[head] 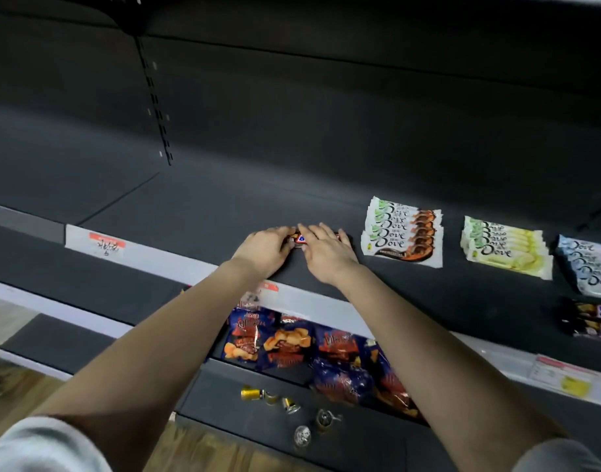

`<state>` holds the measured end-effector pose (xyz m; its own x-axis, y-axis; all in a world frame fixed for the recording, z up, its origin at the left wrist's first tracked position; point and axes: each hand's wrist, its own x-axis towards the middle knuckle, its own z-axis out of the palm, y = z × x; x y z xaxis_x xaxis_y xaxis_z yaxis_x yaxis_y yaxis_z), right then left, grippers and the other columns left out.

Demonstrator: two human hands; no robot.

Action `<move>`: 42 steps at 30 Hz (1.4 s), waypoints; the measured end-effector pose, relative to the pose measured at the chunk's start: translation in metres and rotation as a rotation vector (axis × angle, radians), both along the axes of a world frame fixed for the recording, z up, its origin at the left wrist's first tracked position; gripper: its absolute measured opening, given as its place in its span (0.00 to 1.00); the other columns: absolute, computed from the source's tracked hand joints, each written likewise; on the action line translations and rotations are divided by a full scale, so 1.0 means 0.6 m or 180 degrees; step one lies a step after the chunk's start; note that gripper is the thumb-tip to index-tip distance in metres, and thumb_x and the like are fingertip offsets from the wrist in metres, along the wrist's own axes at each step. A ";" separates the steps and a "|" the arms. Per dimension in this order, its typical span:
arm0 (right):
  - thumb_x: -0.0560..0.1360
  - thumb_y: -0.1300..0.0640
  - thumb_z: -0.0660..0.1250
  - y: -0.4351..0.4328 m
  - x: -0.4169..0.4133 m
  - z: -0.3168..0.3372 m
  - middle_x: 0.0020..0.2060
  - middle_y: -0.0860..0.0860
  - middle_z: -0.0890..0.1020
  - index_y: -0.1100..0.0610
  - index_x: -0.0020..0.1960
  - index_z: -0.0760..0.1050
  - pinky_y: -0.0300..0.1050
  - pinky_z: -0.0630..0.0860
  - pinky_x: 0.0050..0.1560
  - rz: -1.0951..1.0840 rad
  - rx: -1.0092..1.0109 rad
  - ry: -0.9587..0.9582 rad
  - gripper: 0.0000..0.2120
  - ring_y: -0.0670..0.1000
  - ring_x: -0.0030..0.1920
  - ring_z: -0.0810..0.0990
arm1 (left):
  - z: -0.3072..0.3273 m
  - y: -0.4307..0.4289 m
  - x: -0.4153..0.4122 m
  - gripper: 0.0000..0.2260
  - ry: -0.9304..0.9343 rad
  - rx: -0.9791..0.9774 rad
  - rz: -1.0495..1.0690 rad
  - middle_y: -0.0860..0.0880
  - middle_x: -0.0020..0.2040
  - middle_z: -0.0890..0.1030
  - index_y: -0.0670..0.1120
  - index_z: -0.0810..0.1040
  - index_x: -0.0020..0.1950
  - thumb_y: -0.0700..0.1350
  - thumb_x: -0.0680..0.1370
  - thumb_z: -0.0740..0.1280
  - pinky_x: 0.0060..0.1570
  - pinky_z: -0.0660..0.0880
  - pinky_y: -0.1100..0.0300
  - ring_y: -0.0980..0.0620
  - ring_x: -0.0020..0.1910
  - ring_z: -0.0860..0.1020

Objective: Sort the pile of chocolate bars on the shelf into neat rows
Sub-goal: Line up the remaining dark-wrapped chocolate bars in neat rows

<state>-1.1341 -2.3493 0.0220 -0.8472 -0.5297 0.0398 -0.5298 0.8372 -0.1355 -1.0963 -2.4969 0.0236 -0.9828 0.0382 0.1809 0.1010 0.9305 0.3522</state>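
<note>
A dark-wrapped chocolate bar [299, 239] with a blue and white logo lies on the dark shelf [197, 212], mostly hidden under my fingers. My left hand [263, 250] cups its left end and my right hand [324, 250] lies over its right part. To the right sit neat fanned rows of bars: white and orange ones [403, 233], white and yellow ones [505, 248], and white and blue ones [588, 267] at the frame edge. Dark bars [588, 321] with a blue logo lie at the front right.
The shelf's front strip carries price labels [106, 245]. On the shelf below lie blue and orange snack bags [292, 345], with several small foil-wrapped sweets [285, 403] in front of them. A slotted upright [156, 97] runs up the back panel.
</note>
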 end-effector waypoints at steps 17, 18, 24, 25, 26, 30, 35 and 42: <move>0.82 0.57 0.47 0.222 0.118 0.025 0.76 0.50 0.54 0.52 0.76 0.48 0.54 0.44 0.74 -0.0036 0.0200 -0.0512 0.23 0.51 0.75 0.48 | 0.018 0.209 0.099 0.17 -0.0410 -0.0286 -0.0252 0.41 0.58 0.79 0.52 0.70 0.68 0.46 0.79 0.57 0.55 0.74 0.50 0.39 0.55 0.75; 0.82 0.57 0.48 0.231 0.117 0.025 0.75 0.50 0.55 0.53 0.76 0.49 0.54 0.46 0.74 -0.0028 0.0198 -0.0498 0.23 0.51 0.75 0.49 | 0.020 0.218 0.098 0.17 -0.0417 -0.0301 -0.0279 0.41 0.58 0.79 0.52 0.71 0.68 0.46 0.79 0.57 0.54 0.75 0.49 0.39 0.55 0.76; 0.81 0.60 0.53 0.240 0.116 0.028 0.72 0.54 0.62 0.57 0.75 0.55 0.51 0.52 0.73 0.0092 0.0096 -0.0202 0.23 0.54 0.72 0.60 | 0.030 0.217 0.088 0.18 -0.0420 -0.0300 -0.0635 0.42 0.58 0.75 0.46 0.70 0.68 0.44 0.78 0.60 0.58 0.71 0.51 0.43 0.59 0.72; 0.81 0.59 0.54 0.238 0.116 0.028 0.72 0.54 0.62 0.57 0.75 0.56 0.50 0.51 0.73 0.0125 0.0036 -0.0172 0.23 0.53 0.72 0.60 | 0.032 0.212 0.083 0.18 -0.0471 -0.0328 -0.0672 0.42 0.58 0.74 0.46 0.70 0.68 0.44 0.78 0.60 0.58 0.71 0.51 0.44 0.59 0.72; 0.81 0.59 0.54 0.238 0.114 0.028 0.73 0.53 0.62 0.56 0.74 0.57 0.50 0.50 0.74 0.0150 -0.0041 -0.0133 0.23 0.53 0.72 0.58 | 0.036 0.206 0.078 0.18 -0.0509 -0.0393 -0.0678 0.43 0.59 0.73 0.47 0.70 0.68 0.43 0.78 0.59 0.59 0.70 0.51 0.44 0.60 0.71; 0.81 0.57 0.52 0.263 0.093 0.039 0.73 0.51 0.62 0.55 0.73 0.61 0.49 0.47 0.74 0.0124 -0.0285 0.0230 0.21 0.51 0.73 0.59 | 0.038 0.173 0.058 0.16 -0.0608 -0.0549 -0.0384 0.44 0.60 0.72 0.49 0.71 0.67 0.43 0.79 0.57 0.60 0.70 0.51 0.44 0.61 0.71; 0.76 0.66 0.57 0.333 0.060 0.039 0.70 0.51 0.66 0.53 0.71 0.65 0.49 0.64 0.69 -0.0637 -0.0279 0.0287 0.24 0.55 0.67 0.67 | 0.042 0.119 0.036 0.17 -0.0665 -0.0922 0.0166 0.44 0.63 0.71 0.49 0.69 0.68 0.47 0.79 0.57 0.62 0.68 0.49 0.43 0.63 0.68; 0.79 0.58 0.59 0.323 0.040 0.016 0.60 0.50 0.75 0.50 0.65 0.73 0.46 0.72 0.57 -0.0720 -0.0462 0.0351 0.16 0.53 0.60 0.72 | 0.037 0.146 0.017 0.24 0.0004 -0.1150 -0.0147 0.47 0.67 0.69 0.50 0.65 0.71 0.55 0.76 0.60 0.66 0.61 0.52 0.43 0.66 0.66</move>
<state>-1.1103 -2.1556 0.0315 -0.9295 -0.3099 0.1998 -0.3501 0.9119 -0.2144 -1.0863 -2.4093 0.0457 -0.9783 0.1443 0.1489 0.1461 0.9893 0.0013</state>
